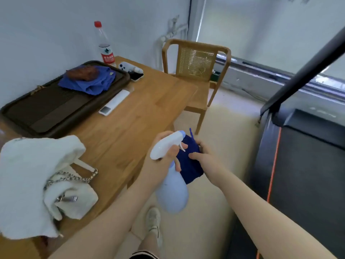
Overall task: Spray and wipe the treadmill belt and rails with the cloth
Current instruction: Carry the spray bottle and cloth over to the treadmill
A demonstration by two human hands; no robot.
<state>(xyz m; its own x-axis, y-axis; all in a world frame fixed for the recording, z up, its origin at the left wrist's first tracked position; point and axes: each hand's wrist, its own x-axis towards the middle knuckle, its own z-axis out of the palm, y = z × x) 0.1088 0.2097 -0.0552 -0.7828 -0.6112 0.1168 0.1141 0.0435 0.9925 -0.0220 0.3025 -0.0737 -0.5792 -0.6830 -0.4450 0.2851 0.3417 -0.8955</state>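
Now L hand (164, 152) w/ sprayer (172, 191), R hand (205, 156) w/ cloth (190, 165)

Water bottle (104, 43) beside tray (22, 116) on table (145, 107)

I'm seeing a pale blue spray bottle (172, 193) with white trigger head, a navy cloth (189, 163), and a black treadmill belt (308, 174) (orange-edged).
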